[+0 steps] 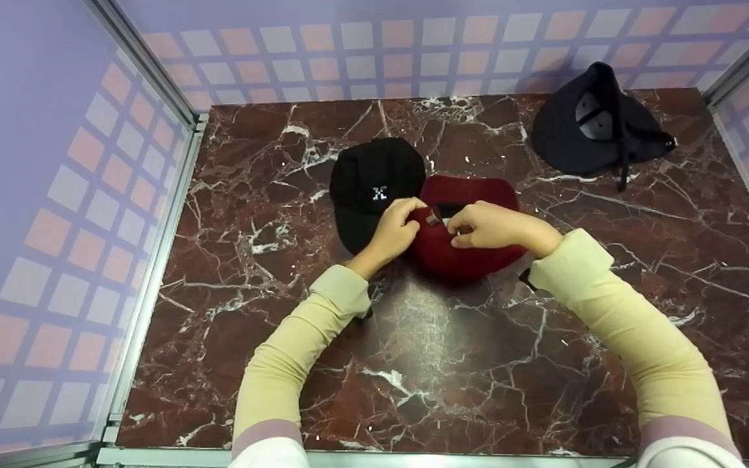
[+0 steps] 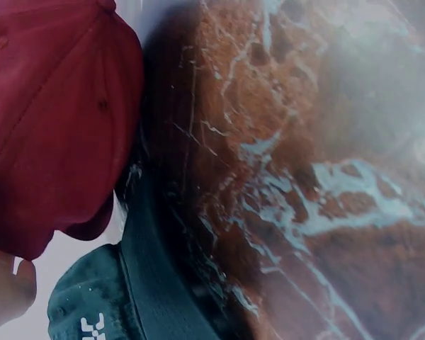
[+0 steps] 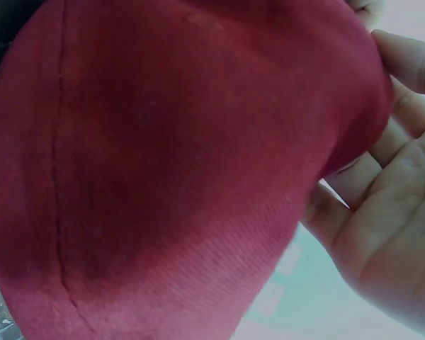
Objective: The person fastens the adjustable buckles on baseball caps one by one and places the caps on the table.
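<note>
A dark red baseball cap (image 1: 462, 261) lies at mid-table with its back opening and a small metal buckle (image 1: 432, 218) facing up. My left hand (image 1: 395, 229) grips the cap's left edge beside the buckle. On the other side of the opening, my right hand (image 1: 495, 225) pinches the cap's edge with bent fingers. In the right wrist view, the red crown (image 3: 163, 149) fills much of the picture, and the right hand (image 3: 397, 205) has its thumb on the cloth and other fingers partly hidden behind the rim. The left wrist view shows the crown (image 2: 64, 113) above the left fingers (image 2: 8, 287).
Touching the red cap on its left is a black cap (image 1: 374, 162) with a small white emblem. A navy cap (image 1: 560, 140) lies at the back right, its inside and loose strap showing. Tiled panels and metal rails border the dark red marbled table (image 1: 251, 390).
</note>
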A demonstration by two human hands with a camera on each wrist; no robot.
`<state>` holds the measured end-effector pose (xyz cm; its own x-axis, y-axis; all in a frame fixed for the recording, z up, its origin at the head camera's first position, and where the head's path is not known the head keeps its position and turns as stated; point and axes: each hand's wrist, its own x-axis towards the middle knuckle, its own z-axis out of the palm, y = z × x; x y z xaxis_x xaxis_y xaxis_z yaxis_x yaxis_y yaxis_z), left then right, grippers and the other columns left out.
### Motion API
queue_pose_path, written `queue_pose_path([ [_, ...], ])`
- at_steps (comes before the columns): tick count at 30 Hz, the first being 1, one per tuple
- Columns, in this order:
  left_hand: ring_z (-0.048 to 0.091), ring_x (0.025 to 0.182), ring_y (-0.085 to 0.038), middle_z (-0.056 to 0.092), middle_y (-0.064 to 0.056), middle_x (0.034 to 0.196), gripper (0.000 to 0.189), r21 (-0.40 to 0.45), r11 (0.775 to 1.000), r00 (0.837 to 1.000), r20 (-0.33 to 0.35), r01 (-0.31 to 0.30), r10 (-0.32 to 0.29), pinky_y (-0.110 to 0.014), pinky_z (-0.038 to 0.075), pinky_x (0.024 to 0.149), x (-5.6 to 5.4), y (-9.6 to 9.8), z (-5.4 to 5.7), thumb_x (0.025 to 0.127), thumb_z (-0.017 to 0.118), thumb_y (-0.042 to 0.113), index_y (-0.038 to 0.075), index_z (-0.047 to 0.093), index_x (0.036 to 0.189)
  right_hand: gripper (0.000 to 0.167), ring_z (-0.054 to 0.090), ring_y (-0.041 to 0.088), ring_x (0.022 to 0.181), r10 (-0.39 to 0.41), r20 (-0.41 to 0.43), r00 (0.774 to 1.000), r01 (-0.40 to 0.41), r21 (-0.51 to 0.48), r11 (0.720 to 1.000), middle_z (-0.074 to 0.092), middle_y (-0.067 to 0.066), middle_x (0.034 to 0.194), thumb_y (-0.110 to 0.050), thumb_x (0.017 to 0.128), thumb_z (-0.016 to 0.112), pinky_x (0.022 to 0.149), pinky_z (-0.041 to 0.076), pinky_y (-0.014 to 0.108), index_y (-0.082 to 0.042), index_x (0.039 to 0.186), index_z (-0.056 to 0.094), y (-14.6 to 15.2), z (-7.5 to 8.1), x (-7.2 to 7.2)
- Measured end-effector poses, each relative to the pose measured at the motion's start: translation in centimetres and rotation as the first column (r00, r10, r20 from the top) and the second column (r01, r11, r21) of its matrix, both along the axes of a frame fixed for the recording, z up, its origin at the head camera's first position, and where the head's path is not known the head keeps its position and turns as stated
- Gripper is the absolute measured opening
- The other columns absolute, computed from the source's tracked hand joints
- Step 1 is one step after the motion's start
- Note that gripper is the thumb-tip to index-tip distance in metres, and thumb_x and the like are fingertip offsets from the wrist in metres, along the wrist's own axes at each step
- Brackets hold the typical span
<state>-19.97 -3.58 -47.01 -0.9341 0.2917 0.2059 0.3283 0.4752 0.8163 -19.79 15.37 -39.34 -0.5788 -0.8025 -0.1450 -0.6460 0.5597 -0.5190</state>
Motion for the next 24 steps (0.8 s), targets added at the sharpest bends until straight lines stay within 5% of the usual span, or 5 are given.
queue_pose_path([
  [4, 0.052, 0.087, -0.019, 0.060, -0.010, 0.085, 0.017, 0.059, 0.998, 0.999, 0.048, -0.015, 0.012, -0.026, 0.039, 0.077, 0.2, 0.1, 0.1, 0.071, 0.045, -0.003, 0.001, 0.060, 0.079, 0.008, 0.046, 0.006, 0.050, -0.049, 0.053, 0.997, 0.051, -0.031, 0.998, 0.055, 0.001, 0.057, -0.013, 0.081, 0.057, 0.050, 0.039, 0.024, -0.007, 0.078, 0.061, 0.1, 0.5, 0.2],
  [8, 0.050, 0.079, -0.018, 0.057, -0.011, 0.079, 0.014, 0.094, 0.995, 0.997, 0.082, -0.023, 0.015, -0.022, 0.037, 0.070, 0.4, 0.1, 0.0, 0.072, 0.045, -0.003, -0.001, 0.059, 0.075, 0.014, 0.057, 0.013, 0.060, -0.191, 0.032, 0.981, 0.193, -0.112, 0.975, 0.065, 0.009, 0.073, -0.014, 0.084, 0.054, 0.059, 0.046, 0.030, -0.005, 0.086, 0.064, 0.5, 0.9, -0.2],
  [13, 0.048, 0.076, -0.016, 0.056, -0.011, 0.078, 0.015, 0.103, 0.995, 0.996, 0.095, -0.014, 0.004, -0.021, 0.035, 0.068, 0.3, 0.0, -0.1, 0.072, 0.045, -0.003, -0.001, 0.059, 0.075, 0.019, 0.057, 0.022, 0.073, -0.454, 0.019, 0.891, 0.451, -0.161, 0.878, 0.064, 0.013, 0.086, -0.018, 0.084, 0.055, 0.069, 0.045, 0.037, -0.004, 0.095, 0.061, 1.5, 1.0, -1.4],
  [17, 0.048, 0.077, -0.016, 0.056, -0.011, 0.078, 0.015, 0.091, 0.996, 0.996, 0.089, -0.007, -0.001, -0.021, 0.036, 0.068, 0.4, -0.1, -0.1, 0.071, 0.045, -0.002, -0.001, 0.059, 0.075, 0.026, 0.055, 0.027, 0.081, -0.565, 0.069, 0.822, 0.569, -0.083, 0.818, 0.061, 0.015, 0.090, -0.025, 0.085, 0.054, 0.072, 0.041, 0.039, -0.004, 0.098, 0.058, 2.5, 0.1, -2.6],
  [24, 0.048, 0.075, -0.016, 0.056, -0.011, 0.076, 0.014, 0.086, 0.996, 0.996, 0.084, -0.009, 0.002, -0.021, 0.036, 0.067, 0.3, 0.0, 0.0, 0.071, 0.046, 0.000, 0.000, 0.059, 0.075, 0.040, 0.058, 0.022, 0.069, -0.574, 0.200, 0.794, 0.562, 0.119, 0.819, 0.064, 0.016, 0.080, -0.038, 0.087, 0.049, 0.064, 0.043, 0.031, 0.000, 0.094, 0.060, 3.0, -2.2, -3.8],
])
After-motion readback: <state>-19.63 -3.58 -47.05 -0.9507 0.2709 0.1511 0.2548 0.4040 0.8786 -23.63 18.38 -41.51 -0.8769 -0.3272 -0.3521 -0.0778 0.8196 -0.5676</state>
